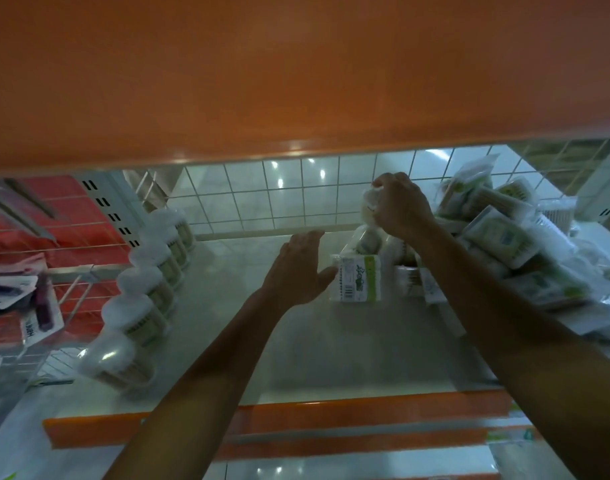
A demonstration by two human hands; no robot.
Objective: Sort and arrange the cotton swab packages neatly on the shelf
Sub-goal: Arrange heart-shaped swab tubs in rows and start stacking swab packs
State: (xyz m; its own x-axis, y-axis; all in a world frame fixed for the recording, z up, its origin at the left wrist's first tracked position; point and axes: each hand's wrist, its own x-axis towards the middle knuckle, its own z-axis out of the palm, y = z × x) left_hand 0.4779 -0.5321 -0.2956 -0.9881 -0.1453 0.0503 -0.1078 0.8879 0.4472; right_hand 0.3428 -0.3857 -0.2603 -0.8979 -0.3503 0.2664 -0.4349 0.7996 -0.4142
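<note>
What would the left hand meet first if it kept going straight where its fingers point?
Likely the wire grid behind the shelf; the left hand's path looks free, though depth is unclear.

Shelf [227, 341], pale, orange-edged: row of swab jars [147, 289] along left; heap of swab packs [504, 237] at right.

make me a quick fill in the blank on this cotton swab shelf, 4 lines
1. The row of round jars stands along the ___ side of the shelf.
2. The loose pile of packages lies on its ___ side.
3. The right hand grips a raised package, while the left hand, fingers straight, holds ___.
4. The board overhead is ___ in colour.

Missing words: left; right; nothing; orange
</note>
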